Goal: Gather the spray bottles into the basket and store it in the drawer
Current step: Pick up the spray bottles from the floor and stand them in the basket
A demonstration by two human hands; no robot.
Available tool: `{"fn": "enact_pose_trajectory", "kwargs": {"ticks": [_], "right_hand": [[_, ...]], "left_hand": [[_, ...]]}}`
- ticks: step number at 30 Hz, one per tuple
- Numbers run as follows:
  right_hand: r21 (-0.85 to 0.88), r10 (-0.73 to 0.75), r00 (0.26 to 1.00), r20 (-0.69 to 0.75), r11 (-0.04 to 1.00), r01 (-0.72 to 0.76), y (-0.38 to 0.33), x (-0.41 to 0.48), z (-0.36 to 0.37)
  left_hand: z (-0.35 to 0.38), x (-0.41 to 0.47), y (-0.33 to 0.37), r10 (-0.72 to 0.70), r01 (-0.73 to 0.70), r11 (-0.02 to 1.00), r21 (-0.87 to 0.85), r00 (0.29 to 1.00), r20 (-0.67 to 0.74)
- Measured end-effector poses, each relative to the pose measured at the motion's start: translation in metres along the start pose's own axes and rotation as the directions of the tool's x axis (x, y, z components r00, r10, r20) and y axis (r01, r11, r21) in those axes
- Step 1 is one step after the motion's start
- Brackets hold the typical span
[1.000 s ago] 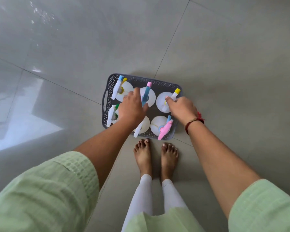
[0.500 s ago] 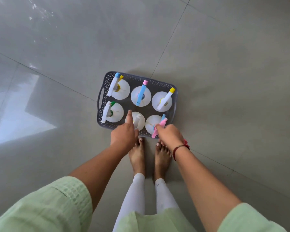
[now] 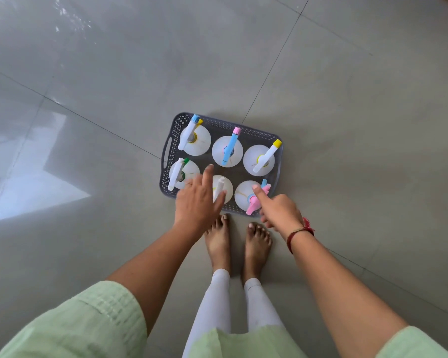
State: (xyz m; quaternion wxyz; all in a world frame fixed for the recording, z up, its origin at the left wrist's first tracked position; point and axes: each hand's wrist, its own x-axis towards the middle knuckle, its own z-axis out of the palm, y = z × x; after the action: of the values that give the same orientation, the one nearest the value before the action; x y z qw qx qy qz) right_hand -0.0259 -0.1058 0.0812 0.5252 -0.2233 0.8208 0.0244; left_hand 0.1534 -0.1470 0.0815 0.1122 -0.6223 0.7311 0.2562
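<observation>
L hand (image 3: 198, 200) open, fingers spread; R hand (image 3: 278, 211) loosely curled w/ one finger out, gripping nothing. Both have pulled back off the bottles toward the near rim since a sec ago. All six spray bottles (image 3: 227, 151) upright in the basket (image 3: 169, 151) on the floor (image 3: 347, 125), so gathering looks done; lift & drawer next, no drawer in view.

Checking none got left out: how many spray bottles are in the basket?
6, all in the basket: far row left, middle, right; near row left, middle, right.
</observation>
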Motion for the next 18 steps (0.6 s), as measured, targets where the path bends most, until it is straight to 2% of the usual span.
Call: {"fn": "enact_pose_trajectory", "kwargs": {"ticks": [2,3,5,7,9,13,18], "right_hand": [[0.05,0.021,1.0,0.009,0.998,-0.021,0.002,-0.005,0.001],[0.077,0.039,0.999,0.019,0.996,-0.04,0.003,-0.007,0.001],[0.132,0.079,0.996,0.036,0.988,-0.084,0.006,-0.007,0.0],[0.173,0.112,0.992,0.05,0.978,-0.119,0.01,-0.006,-0.001],[0.18,0.121,0.991,0.051,0.975,-0.128,0.012,-0.002,-0.002],[0.194,0.105,0.994,0.021,0.975,-0.107,0.013,0.005,-0.011],[0.225,0.111,0.993,0.03,0.968,-0.115,0.002,0.005,-0.02]], "left_hand": [[-0.008,0.004,-0.013,-0.064,0.065,0.998,0.015,0.994,-0.091],[-0.012,0.009,-0.021,-0.134,0.135,0.991,-0.004,0.987,-0.092],[-0.016,0.02,-0.033,-0.283,0.281,0.958,-0.05,0.959,-0.017],[-0.016,0.034,-0.041,-0.342,0.346,0.937,-0.043,0.937,0.075],[-0.014,0.047,-0.044,-0.334,0.339,0.94,-0.026,0.934,0.127],[-0.013,0.053,-0.047,-0.339,0.349,0.935,-0.059,0.931,0.137],[-0.013,0.044,-0.051,-0.253,0.26,0.965,-0.034,0.956,0.147]]}}
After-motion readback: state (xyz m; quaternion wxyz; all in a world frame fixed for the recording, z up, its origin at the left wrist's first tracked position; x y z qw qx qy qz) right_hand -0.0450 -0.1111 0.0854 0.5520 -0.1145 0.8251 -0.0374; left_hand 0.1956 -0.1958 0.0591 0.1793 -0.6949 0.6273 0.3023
